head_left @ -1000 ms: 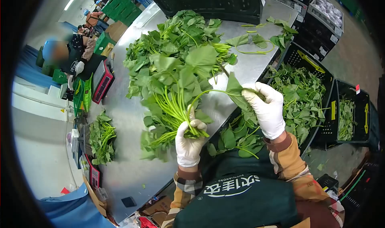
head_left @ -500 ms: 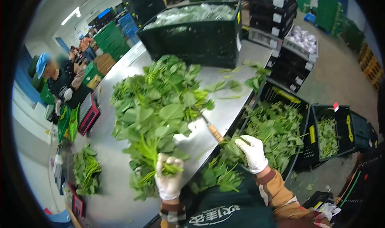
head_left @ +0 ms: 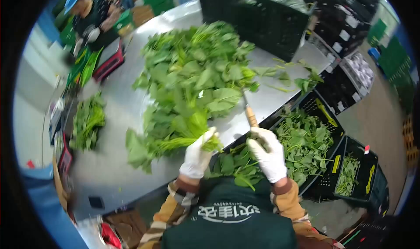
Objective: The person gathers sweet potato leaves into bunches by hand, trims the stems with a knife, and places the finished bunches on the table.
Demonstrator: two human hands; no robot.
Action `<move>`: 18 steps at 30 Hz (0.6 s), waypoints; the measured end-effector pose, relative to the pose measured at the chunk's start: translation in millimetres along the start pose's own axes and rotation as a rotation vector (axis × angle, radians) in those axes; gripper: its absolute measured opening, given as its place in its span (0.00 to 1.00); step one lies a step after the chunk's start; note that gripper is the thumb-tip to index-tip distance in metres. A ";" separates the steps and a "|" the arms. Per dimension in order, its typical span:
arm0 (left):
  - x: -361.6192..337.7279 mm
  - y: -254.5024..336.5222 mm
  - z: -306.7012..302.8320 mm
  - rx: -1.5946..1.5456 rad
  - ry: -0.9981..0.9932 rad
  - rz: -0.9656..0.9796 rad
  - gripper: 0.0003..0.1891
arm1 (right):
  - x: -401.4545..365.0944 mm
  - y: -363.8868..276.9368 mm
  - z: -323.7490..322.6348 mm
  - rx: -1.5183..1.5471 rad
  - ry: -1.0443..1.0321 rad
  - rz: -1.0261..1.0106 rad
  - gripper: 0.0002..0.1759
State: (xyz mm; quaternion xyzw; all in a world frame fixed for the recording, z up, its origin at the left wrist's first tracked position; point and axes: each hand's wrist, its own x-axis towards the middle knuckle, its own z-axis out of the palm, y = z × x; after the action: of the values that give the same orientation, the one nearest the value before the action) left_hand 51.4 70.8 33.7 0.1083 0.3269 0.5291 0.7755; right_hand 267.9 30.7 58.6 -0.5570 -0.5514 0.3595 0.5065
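Note:
My left hand [head_left: 199,155], in a white glove, is closed around the stems of a bunch of leafy greens [head_left: 194,125] at the near edge of a large pile of greens [head_left: 192,69]. My right hand [head_left: 269,157], also gloved, is curled with thumb and fingers close together; a small dark green patch shows between them, too blurred to name. Just beyond its fingertips is a knife with a wooden handle [head_left: 250,116], lying on the metal table [head_left: 118,139] near its edge. Loose leaves [head_left: 236,163] are below and between my hands.
Right of me stand a crate of greens [head_left: 304,139] and a smaller crate [head_left: 365,172]. A dark crate [head_left: 258,21] stands at the table's back. Another bunch [head_left: 87,122] and a red-edged scale [head_left: 109,60] are on the left, near a person in a blue cap [head_left: 89,21].
My view has turned, shifting the pile up and right in it. My right hand has come closer to my left, and the leaves it held are no longer plainly seen. My left hand keeps the bunch.

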 end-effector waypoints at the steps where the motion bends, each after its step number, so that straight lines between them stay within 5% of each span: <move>1: 1.1 -7.1 -6.5 0.025 -0.011 -0.021 0.13 | -0.6 -0.2 20.1 -0.041 -0.082 -0.141 0.21; 5: -5.2 -20.1 -24.4 0.071 0.050 0.019 0.12 | -5.7 4.3 75.0 -0.115 -0.156 -0.271 0.22; 9: -7.8 -22.1 -43.7 0.047 0.033 0.009 0.11 | 0.0 14.4 77.8 -0.041 -0.218 -0.158 0.16; 13: -9.6 -25.7 -46.5 0.089 0.064 0.007 0.11 | 9.5 19.5 81.6 0.213 -0.198 0.210 0.12; 18: -4.8 -35.5 -59.9 0.097 0.025 0.029 0.11 | 23.0 25.0 90.6 0.082 -0.279 0.204 0.14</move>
State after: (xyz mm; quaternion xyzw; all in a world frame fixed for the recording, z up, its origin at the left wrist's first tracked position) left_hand 39.7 41.1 -28.4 0.1440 0.3602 0.5249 0.7576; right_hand 190.3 71.4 17.4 -0.5334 -0.5419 0.5050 0.4084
